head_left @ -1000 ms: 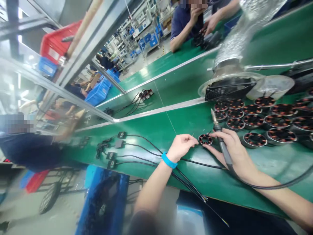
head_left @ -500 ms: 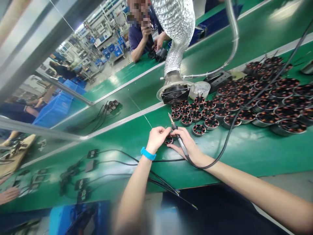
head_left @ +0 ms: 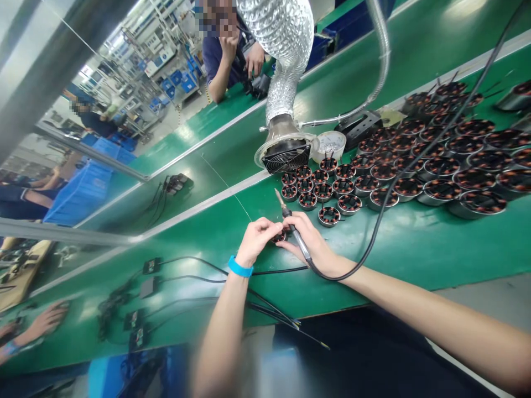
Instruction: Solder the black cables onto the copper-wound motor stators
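A small round motor stator point(head_left: 279, 236) with copper windings sits between my two hands, partly covered by fingers. My left hand point(head_left: 256, 241), with a blue wristband point(head_left: 240, 267), is closed at its left and upper edge, thumb and forefinger pinched together. Whether a fine lead is in that pinch, I cannot tell. A thin bright wire point(head_left: 228, 189) slants down to this hand. My right hand point(head_left: 316, 243) is wrapped round a soldering iron point(head_left: 297, 239), tip pointing up and away; its thumb reaches to the stator's near side. The iron's black cable point(head_left: 375, 235) loops over my right forearm.
Rows of stators in metal rings point(head_left: 390, 171) cover the bench's right side. Beyond my hands stand a fume extractor point(head_left: 286, 155) and a white tub point(head_left: 332, 145). Black cables point(head_left: 194, 279) lie at left. A co-worker's hand point(head_left: 50, 320) rests far left; another person sits opposite.
The view has shifted slightly, so the bench things appear a little further left. My hands keep their hold. The co-worker's hand at far left has come further into view.
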Demonstrator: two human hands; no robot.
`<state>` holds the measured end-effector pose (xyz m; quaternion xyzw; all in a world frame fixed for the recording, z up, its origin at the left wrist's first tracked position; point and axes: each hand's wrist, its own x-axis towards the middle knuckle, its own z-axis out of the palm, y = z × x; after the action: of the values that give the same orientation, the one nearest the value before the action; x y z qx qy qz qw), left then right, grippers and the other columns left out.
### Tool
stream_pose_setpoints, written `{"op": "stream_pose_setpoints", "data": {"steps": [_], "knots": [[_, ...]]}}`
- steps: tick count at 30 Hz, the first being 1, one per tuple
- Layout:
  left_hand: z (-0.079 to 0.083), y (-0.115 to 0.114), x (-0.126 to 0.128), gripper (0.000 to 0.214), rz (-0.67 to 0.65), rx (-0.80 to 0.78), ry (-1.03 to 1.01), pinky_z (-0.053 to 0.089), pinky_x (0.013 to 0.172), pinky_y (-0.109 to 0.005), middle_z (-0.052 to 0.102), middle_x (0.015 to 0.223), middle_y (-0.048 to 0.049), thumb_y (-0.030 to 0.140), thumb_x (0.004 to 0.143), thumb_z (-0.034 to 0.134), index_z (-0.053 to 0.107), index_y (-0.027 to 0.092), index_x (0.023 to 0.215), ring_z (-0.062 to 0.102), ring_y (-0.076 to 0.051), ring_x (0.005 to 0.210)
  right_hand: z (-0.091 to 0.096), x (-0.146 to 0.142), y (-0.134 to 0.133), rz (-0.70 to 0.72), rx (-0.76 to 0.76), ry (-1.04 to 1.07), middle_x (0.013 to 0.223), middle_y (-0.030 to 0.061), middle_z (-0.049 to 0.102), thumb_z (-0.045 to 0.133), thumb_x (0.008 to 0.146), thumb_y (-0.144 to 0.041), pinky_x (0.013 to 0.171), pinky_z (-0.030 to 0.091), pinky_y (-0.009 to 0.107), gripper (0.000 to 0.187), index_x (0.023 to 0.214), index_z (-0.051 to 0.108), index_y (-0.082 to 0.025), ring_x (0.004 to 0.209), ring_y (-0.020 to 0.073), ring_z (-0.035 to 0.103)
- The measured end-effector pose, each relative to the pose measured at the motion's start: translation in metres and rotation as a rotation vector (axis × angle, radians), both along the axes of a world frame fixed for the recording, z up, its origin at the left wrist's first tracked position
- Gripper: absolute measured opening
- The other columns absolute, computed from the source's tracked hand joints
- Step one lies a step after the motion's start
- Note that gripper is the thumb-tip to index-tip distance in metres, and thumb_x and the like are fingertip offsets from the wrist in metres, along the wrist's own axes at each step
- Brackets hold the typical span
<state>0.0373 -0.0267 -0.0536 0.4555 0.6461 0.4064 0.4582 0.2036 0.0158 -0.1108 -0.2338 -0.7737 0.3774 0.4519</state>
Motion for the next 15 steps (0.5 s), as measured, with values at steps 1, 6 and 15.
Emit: {"op": "stream_pose_setpoints", "data": {"steps": [1, 6, 15], "knots": [[0.001, 0.001, 0.002, 0.036, 0.005, 0.002, 0.035, 0.044, 0.066, -0.025, 0.062, 0.074, -0.0028, 0.047, 0.079, 0.074, 0.072, 0.013, 0.069, 0.054, -0.011, 0.067, 0.000, 0.000, 0.000, -0.009, 0.002, 0.003, 0.113, 0.0083, 0.049, 0.070, 0.087, -0.020, 0.084, 0.058, 0.041, 0.043, 0.122, 0.046, -0.027, 0.095, 0.0228, 0.060], [0.004, 0.003, -0.001, 0.016, -0.034, -0.029, 0.037, 0.047, 0.076, -0.026, 0.064, 0.080, -0.0031, 0.029, 0.077, 0.071, 0.076, 0.015, 0.072, 0.059, -0.013, 0.075, 0.004, 0.001, 0.000, 0.012, 0.016, -0.020, 0.114, 0.0089, 0.050, 0.070, 0.086, -0.018, 0.088, 0.056, 0.042, 0.042, 0.119, 0.047, -0.026, 0.103, 0.0252, 0.060], [0.021, -0.021, -0.009, 0.025, 0.109, 0.148, 0.240, 0.046, 0.076, -0.027, 0.069, 0.084, -0.0062, 0.038, 0.087, 0.068, 0.079, 0.015, 0.087, 0.060, -0.016, 0.081, 0.007, -0.001, 0.007, 0.017, -0.006, -0.007, 0.110, 0.0067, 0.048, 0.073, 0.083, -0.018, 0.086, 0.057, 0.042, 0.043, 0.117, 0.049, -0.026, 0.094, 0.0230, 0.060]]}}
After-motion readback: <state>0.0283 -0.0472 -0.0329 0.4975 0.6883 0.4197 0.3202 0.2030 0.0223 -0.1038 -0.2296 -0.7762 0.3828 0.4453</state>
